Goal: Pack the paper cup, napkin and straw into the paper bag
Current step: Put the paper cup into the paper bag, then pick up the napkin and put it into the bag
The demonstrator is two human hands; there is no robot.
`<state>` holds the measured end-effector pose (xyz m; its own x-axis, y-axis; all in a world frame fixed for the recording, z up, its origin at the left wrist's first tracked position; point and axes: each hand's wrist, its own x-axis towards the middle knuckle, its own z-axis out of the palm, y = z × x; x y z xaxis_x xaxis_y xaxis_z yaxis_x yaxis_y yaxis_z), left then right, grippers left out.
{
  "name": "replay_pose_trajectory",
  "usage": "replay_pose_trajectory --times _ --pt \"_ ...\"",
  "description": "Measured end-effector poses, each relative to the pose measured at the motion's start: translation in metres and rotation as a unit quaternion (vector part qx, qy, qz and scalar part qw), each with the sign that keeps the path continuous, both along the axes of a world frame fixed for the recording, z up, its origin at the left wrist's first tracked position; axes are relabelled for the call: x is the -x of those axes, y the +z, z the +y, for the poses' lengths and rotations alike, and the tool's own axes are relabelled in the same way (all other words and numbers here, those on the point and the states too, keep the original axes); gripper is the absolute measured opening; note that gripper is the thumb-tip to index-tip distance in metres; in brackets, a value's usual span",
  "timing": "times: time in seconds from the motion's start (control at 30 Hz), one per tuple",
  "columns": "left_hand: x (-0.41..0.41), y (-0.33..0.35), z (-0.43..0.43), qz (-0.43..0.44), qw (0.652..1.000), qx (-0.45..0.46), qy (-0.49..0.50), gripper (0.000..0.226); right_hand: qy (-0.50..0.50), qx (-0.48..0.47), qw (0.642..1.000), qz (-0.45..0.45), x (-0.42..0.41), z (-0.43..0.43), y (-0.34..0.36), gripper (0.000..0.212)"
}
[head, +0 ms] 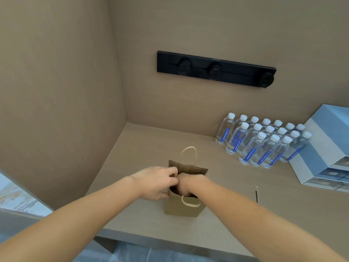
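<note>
A small brown paper bag [181, 209] with twine handles stands upright on the beige counter [226, 214]. My left hand [157, 181] grips the bag's left rim and holds the mouth apart. My right hand [186, 183] reaches down inside the bag, with its fingers hidden by the bag walls, so whatever it holds cannot be seen. A thin dark straw [256, 194] lies flat on the counter to the right of the bag. The paper cup and the napkin are not visible.
Several small water bottles [264, 142] with blue labels stand in rows at the back right. A blue and white box [324, 148] sits beside them at the right edge. A black socket strip [215, 69] is mounted on the back wall. A side wall closes the left.
</note>
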<state>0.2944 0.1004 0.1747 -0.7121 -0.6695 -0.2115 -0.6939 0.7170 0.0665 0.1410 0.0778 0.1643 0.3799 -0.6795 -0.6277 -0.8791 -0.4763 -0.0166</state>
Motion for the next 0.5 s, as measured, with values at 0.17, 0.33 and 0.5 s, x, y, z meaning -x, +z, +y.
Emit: replay_pose_trajectory --times 0.17,0.33,0.5 --pt "-0.02 -0.009 0.011 0.128 0.99 0.051 0.032 0.057 0.024 0.01 1.0 -0.013 0.015 0.006 0.052 0.019" --pt "-0.023 -0.042 0.021 0.302 0.939 0.076 0.148 0.054 -0.052 0.128 0.963 -0.233 0.055 0.032 0.079 0.033" --pt "-0.009 -0.097 0.021 0.356 0.871 0.026 0.338 0.044 -0.209 0.257 0.859 -0.39 0.099 0.052 0.064 0.023"
